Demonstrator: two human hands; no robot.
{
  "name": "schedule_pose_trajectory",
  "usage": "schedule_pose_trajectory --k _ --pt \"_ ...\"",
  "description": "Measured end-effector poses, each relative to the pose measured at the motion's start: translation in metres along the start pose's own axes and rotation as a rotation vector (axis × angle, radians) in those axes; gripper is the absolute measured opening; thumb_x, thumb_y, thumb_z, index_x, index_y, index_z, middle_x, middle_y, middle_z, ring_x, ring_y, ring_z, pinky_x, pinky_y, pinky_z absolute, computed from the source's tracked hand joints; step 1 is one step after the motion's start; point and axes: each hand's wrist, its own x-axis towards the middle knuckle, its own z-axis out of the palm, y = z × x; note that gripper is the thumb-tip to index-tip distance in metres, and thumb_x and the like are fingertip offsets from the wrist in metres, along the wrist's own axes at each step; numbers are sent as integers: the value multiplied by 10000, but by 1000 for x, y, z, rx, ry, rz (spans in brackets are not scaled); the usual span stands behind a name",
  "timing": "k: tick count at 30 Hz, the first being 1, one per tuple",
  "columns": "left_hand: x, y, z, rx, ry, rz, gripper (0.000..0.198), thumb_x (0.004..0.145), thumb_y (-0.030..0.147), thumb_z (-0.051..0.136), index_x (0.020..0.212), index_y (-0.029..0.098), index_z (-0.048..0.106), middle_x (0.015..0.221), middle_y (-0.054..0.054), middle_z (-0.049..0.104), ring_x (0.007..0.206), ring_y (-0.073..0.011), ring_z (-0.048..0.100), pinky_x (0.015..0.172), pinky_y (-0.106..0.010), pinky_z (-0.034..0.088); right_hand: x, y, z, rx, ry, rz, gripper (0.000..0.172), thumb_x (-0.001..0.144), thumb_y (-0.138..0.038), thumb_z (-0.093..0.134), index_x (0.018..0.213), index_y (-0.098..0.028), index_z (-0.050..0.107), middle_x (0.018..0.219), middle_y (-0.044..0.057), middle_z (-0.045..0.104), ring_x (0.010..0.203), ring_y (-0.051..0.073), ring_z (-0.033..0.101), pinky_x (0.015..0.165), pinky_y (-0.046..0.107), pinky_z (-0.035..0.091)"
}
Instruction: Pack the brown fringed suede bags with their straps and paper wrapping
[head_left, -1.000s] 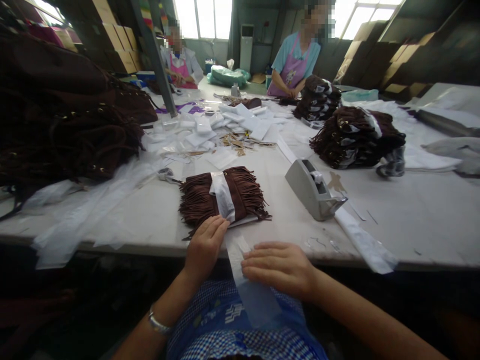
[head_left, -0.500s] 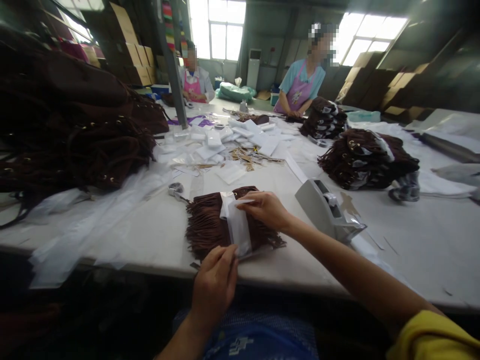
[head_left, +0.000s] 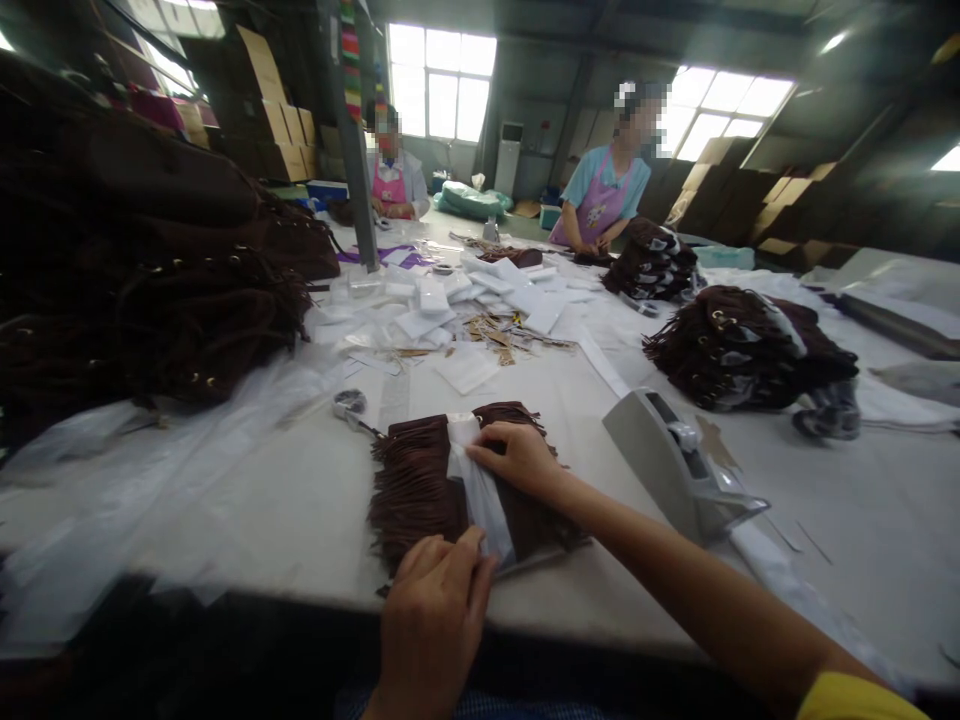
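Observation:
A brown fringed piece (head_left: 412,480) lies flat on the white table (head_left: 285,500) just in front of me. A white translucent strip (head_left: 480,485) runs over its middle from far edge to near edge. My right hand (head_left: 514,458) rests on the strip's upper part, fingers bent and pressing it onto the fringe. At the near edge my left hand (head_left: 435,600) is closed, pinching the strip's lower end.
A grey tape dispenser (head_left: 675,465) stands right of the piece. Heaps of brown fringed pieces (head_left: 750,345) lie at right, dark bags (head_left: 150,280) at left. White packets and tags (head_left: 450,300) cover the middle. Two people in aprons work at the far end.
My right hand carried the strip's loose end up from the table edge over the fringe and now presses it down. My left hand keeps the near end. The view tilted up.

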Motion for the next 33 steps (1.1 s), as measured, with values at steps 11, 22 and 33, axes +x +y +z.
schedule_pose_trajectory --k 11,22,33 --pt "10 2 3 191 -141 -99 195 930 261 579 1115 217 622 768 3 656 671 -193 616 659 -329 431 8 0 6 -64 51 122 130 827 -279 676 748 -176 680 692 8 692 642 137 614 610 231 383" --pt "52 -22 3 248 -396 325 529 875 250 593 1390 173 501 1535 -144 398 1433 -318 339 1155 -534 334 18 3 1 -34 -31 176 174 834 -307 678 744 -158 690 678 27 693 622 136 603 578 223 363" --pt "53 -35 12 152 -527 240 659 867 315 577 1480 158 393 1553 -180 344 1425 -315 350 1116 -473 412 42 -3 -7 -32 -166 262 114 837 -255 694 852 -145 667 528 -5 638 517 153 631 546 222 421"
